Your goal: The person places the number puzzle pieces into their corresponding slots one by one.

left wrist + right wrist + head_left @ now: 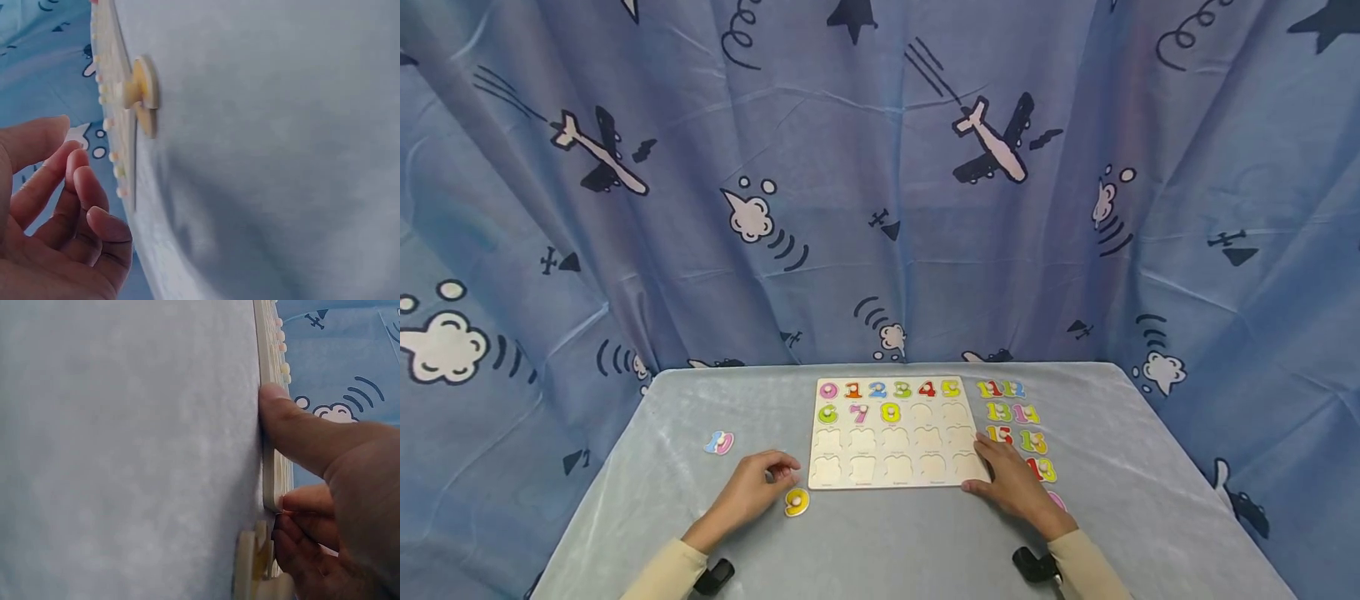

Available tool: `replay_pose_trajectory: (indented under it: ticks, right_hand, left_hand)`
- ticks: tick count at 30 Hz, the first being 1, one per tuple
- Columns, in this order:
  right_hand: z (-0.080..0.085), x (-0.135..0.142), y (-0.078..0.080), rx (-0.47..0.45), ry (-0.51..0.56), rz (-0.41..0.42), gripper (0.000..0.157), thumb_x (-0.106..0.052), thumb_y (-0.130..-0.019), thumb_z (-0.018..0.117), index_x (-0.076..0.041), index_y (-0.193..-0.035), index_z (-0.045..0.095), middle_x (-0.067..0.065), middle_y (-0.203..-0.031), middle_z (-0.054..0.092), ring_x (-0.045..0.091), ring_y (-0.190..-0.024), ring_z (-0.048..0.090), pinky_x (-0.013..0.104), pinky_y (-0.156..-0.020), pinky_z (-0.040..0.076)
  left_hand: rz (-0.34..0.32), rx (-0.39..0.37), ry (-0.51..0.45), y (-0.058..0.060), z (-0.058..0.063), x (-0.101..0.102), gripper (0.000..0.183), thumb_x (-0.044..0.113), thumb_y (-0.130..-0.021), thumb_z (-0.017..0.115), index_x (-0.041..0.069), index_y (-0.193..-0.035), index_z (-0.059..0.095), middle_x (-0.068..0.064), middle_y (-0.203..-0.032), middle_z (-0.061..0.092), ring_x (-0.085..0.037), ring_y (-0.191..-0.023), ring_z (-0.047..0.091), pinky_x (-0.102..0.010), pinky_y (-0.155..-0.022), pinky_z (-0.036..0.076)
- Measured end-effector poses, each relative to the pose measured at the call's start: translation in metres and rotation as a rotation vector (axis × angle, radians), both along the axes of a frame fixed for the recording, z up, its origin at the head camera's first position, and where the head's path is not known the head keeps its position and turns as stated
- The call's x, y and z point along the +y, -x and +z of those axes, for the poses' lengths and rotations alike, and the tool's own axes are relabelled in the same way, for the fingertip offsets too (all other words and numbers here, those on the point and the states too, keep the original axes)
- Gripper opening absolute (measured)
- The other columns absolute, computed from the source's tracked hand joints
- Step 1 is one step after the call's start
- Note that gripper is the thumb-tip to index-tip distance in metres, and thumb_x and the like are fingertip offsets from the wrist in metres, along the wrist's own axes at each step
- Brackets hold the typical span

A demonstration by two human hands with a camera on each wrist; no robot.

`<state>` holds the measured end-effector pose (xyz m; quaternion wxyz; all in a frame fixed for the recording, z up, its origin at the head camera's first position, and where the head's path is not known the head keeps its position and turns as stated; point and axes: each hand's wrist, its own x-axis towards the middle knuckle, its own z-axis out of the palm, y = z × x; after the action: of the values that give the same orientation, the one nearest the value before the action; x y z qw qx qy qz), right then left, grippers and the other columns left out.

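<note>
Hovering empty near yellow 9 [797,502], left hand [758,480] hangs loose; right hand [1011,479] grips board [878,457]

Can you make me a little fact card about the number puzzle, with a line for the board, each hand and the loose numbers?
Board: pale puzzle board, pieces 0 to 8 in its top two rows
Left hand: holding nothing, near the loose yellow 9
Right hand: holds the board's near right corner
Loose on left: 9, and 10 farther out
Loose on right: 11, 12 and more, some partly hidden by the hand
Table: grey cloth
</note>
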<state>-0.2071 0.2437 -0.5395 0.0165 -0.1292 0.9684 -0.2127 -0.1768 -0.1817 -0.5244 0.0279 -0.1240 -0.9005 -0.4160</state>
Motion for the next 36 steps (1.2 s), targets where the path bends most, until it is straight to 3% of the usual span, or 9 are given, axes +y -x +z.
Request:
replay_pose_trajectory:
  ticks: [9,17,25,30,36]
  right_hand:
    - [0.0,0.0,0.0,-0.009,0.002,-0.005,0.085,-0.039,-0.077,0.081,0.006,-0.141,0.048,0.022,-0.151,0.043,0.046,-0.138,0.039,0.058,-0.111,0.032]
    - [0.001,-0.001,-0.001,0.004,0.002,0.001,0.084,-0.039,-0.077,0.081,0.006,-0.14,0.049,0.023,-0.15,0.044,0.046,-0.138,0.039,0.058,-0.111,0.032]
    - [0.0,0.0,0.0,0.01,0.001,0.002,0.084,-0.039,-0.076,0.081,0.005,-0.141,0.049,0.022,-0.15,0.044,0.047,-0.138,0.039,0.058,-0.111,0.032]
    - [0.0,0.0,0.0,0.006,-0.005,-0.002,0.085,-0.039,-0.076,0.081,0.004,-0.141,0.049,0.022,-0.15,0.044,0.046,-0.138,0.039,0.058,-0.111,0.032]
    - [0.001,0.0,0.0,-0.002,-0.008,-0.005,0.084,-0.038,-0.076,0.082,0.004,-0.141,0.048,0.022,-0.151,0.043,0.047,-0.138,0.038,0.059,-0.111,0.032]
  left_hand:
    - [-0.035,-0.106,-0.003,-0.01,-0.007,-0.007,0.009,0.014,-0.083,0.077,0.01,-0.09,0.073,0.009,-0.069,0.057,0.003,-0.061,0.047,-0.018,-0.056,0.041]
    - [-0.094,-0.108,-0.006,-0.014,-0.01,-0.006,0.008,0.013,-0.081,0.079,0.01,-0.084,0.072,0.006,-0.071,0.059,0.003,-0.062,0.048,-0.016,-0.058,0.041]
    - [-0.099,-0.123,-0.015,-0.014,-0.01,-0.004,0.007,0.011,-0.082,0.078,0.008,-0.084,0.073,0.005,-0.073,0.061,0.002,-0.065,0.05,-0.016,-0.059,0.043]
    - [-0.081,-0.093,-0.017,-0.015,-0.003,-0.001,0.006,0.013,-0.082,0.078,0.013,-0.084,0.072,0.007,-0.074,0.061,0.003,-0.067,0.051,-0.017,-0.062,0.045]
    - [-0.074,-0.041,-0.016,-0.01,0.014,0.01,0.008,0.011,-0.083,0.078,0.017,-0.085,0.072,0.01,-0.075,0.062,0.002,-0.07,0.053,-0.018,-0.065,0.047]
